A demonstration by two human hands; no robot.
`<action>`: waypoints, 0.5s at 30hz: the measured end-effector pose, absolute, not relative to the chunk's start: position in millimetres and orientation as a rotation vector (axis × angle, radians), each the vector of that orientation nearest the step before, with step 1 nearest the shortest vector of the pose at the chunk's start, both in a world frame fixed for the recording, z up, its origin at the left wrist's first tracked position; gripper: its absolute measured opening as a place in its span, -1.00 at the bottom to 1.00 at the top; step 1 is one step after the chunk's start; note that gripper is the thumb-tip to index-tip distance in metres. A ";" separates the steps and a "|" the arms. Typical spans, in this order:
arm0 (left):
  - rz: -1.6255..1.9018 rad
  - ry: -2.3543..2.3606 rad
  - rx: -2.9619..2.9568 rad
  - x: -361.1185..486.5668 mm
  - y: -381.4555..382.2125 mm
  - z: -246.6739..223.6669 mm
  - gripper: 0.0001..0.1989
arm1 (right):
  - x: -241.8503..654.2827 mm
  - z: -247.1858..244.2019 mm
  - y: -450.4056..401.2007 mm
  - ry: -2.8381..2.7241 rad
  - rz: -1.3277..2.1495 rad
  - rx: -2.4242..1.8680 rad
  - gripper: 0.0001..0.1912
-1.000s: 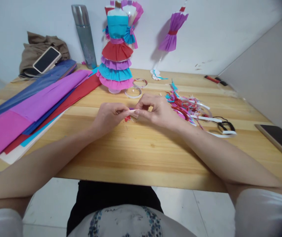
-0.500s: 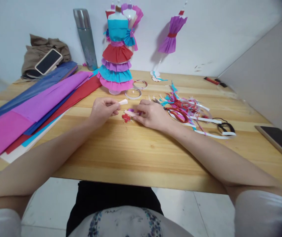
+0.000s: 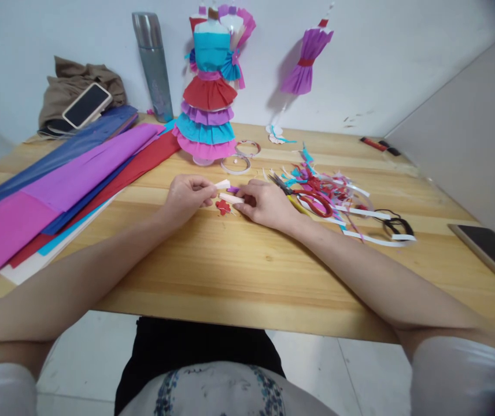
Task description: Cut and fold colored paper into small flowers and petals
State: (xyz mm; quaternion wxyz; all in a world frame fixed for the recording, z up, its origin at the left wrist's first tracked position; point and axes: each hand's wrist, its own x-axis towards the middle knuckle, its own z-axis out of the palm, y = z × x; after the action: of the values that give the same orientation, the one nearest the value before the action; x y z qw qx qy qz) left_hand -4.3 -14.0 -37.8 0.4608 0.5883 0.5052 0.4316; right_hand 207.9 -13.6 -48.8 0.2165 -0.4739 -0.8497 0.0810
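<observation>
My left hand [image 3: 190,195] is closed, pinching a small white paper piece [image 3: 222,184] between thumb and fingertips. Facing it, my right hand [image 3: 265,202] holds a pale pink paper strip [image 3: 231,198] between thumb and fingers. A purple bit [image 3: 233,189] shows by the right fingertips; whether they grip it is unclear. Just below the strip, a red flower-shaped piece [image 3: 223,207] lies on the wooden table [image 3: 213,260]. Red-handled scissors [image 3: 317,203] rest to the right of my right hand.
Behind my hands stand a layered paper dress [image 3: 208,92] and tape rings [image 3: 236,164]. Crepe paper sheets [image 3: 91,167], a flask [image 3: 154,69] and a phone [image 3: 87,106] are left. Paper scraps [image 3: 325,185] and a dark tablet-like object [image 3: 490,248] lie right; a purple dress [image 3: 308,60] leans behind.
My left hand has moved slightly right with the white piece. The pink strip in my right hand now shows broader and more level. The camera view has shifted a little.
</observation>
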 end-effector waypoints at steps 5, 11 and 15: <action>1.041 1.274 1.455 -3.8 -13.8 -37.4 -0.88 | 208.0 -50.2 -11.2 -2.340 0.245 -1.305 -0.92; 1.052 1.291 1.443 -4.4 -11.8 -39.0 -0.87 | 210.8 -48.0 -10.2 -2.337 0.242 -1.210 -0.91; 1.031 1.310 1.495 -5.8 -10.8 -38.4 -0.88 | 213.0 -39.6 -13.3 -2.332 0.237 -1.075 -0.87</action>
State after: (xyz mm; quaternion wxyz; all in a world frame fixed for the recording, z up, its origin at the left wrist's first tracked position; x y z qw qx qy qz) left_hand -5.8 -10.8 -38.4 0.4363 0.6007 0.5265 0.4142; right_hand 213.0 -13.3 -39.6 0.2778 -0.4006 -0.8687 0.0884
